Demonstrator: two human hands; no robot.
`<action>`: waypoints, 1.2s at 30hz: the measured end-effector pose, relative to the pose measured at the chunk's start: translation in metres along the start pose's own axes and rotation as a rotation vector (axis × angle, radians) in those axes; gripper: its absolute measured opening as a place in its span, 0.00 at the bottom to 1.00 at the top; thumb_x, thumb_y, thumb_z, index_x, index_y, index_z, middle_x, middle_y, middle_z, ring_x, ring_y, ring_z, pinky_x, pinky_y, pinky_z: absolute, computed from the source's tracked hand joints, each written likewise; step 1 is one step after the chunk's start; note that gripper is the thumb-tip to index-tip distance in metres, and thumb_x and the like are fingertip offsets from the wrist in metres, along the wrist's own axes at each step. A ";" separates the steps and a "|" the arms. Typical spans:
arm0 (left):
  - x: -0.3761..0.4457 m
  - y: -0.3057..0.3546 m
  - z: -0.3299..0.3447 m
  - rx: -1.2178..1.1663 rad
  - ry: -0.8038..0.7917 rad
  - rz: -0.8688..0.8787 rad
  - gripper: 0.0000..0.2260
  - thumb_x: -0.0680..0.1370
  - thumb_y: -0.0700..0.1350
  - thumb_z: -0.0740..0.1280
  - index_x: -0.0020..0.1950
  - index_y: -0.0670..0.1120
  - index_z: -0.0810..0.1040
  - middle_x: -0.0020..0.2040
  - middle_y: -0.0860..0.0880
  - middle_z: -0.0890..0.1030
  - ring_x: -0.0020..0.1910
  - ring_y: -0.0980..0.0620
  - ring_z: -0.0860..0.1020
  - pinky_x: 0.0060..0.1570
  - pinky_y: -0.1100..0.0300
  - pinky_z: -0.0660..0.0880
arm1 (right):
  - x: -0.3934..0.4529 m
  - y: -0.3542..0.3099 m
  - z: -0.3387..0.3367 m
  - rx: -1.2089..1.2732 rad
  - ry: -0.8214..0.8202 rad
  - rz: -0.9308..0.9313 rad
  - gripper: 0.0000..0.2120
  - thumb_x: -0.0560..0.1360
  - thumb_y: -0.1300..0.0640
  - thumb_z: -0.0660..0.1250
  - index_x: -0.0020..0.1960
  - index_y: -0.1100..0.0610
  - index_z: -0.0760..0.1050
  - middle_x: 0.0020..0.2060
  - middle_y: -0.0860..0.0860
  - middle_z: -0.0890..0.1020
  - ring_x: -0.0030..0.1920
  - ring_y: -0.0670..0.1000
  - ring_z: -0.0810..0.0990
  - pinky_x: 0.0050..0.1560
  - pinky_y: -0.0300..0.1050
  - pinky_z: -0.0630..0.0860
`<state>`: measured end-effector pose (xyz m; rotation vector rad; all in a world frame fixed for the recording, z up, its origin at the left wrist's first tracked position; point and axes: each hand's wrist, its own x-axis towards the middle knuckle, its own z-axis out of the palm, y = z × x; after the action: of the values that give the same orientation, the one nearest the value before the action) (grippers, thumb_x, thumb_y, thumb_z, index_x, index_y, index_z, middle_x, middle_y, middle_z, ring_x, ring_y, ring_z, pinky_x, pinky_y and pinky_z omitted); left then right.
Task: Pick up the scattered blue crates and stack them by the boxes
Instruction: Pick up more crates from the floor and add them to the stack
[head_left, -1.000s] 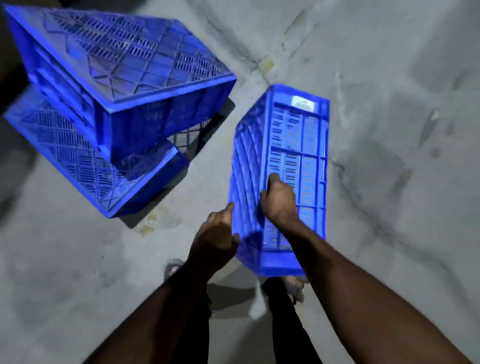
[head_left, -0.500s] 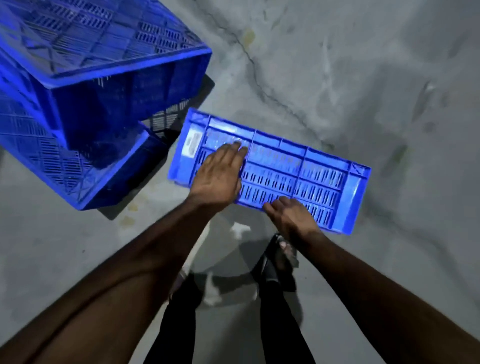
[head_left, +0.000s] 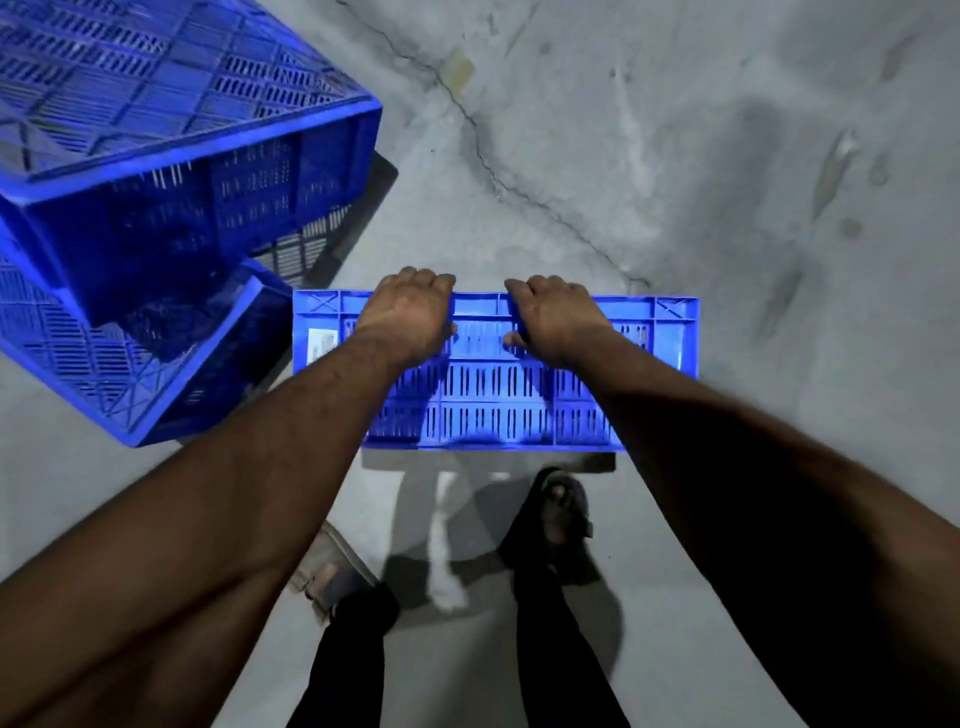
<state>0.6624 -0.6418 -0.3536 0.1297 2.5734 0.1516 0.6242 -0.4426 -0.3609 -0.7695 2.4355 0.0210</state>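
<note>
Blue crate (head_left: 493, 400): held on edge above floor (head_left: 675, 156), beside two piled crates (head_left: 171, 171). Left hand (head_left: 410, 317), right hand (head_left: 553, 322): grip clenched over top rim. Step: carrying. Next: probably hoisting onto pile.

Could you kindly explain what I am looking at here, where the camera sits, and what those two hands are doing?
No machine here: a person wears a wide-angle camera on the head, looking down at their own arms and feet. The left hand and right hand both grip the far top edge of a blue crate, fingers curled over its rim. To the left, two more blue crates lie one tilted on the other, upside down. Everything sits on a cracked grey concrete floor. A white label shows on the held crate's left end.
</note>
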 end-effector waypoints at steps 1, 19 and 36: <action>0.001 0.000 -0.001 0.037 -0.001 0.015 0.27 0.76 0.55 0.67 0.72 0.45 0.67 0.67 0.43 0.73 0.66 0.42 0.69 0.66 0.49 0.64 | 0.002 0.000 0.000 -0.008 0.012 -0.019 0.28 0.76 0.48 0.68 0.70 0.60 0.65 0.63 0.59 0.73 0.63 0.61 0.72 0.60 0.56 0.70; -0.109 0.014 0.130 -0.089 0.046 0.121 0.04 0.75 0.41 0.61 0.49 0.48 0.73 0.47 0.47 0.75 0.48 0.43 0.76 0.32 0.51 0.74 | -0.063 -0.057 0.103 -0.035 -0.029 -0.221 0.05 0.73 0.58 0.67 0.49 0.57 0.77 0.42 0.57 0.78 0.42 0.60 0.80 0.28 0.42 0.63; -0.142 -0.038 0.168 -0.350 0.067 -0.357 0.24 0.73 0.43 0.65 0.69 0.42 0.69 0.62 0.40 0.74 0.61 0.38 0.70 0.60 0.45 0.72 | -0.090 -0.018 0.149 0.358 0.048 0.265 0.21 0.74 0.57 0.64 0.66 0.60 0.70 0.60 0.61 0.76 0.61 0.64 0.71 0.59 0.57 0.74</action>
<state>0.8698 -0.6836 -0.4252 -0.4678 2.5416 0.4701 0.7717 -0.3842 -0.4342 -0.2913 2.4718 -0.3252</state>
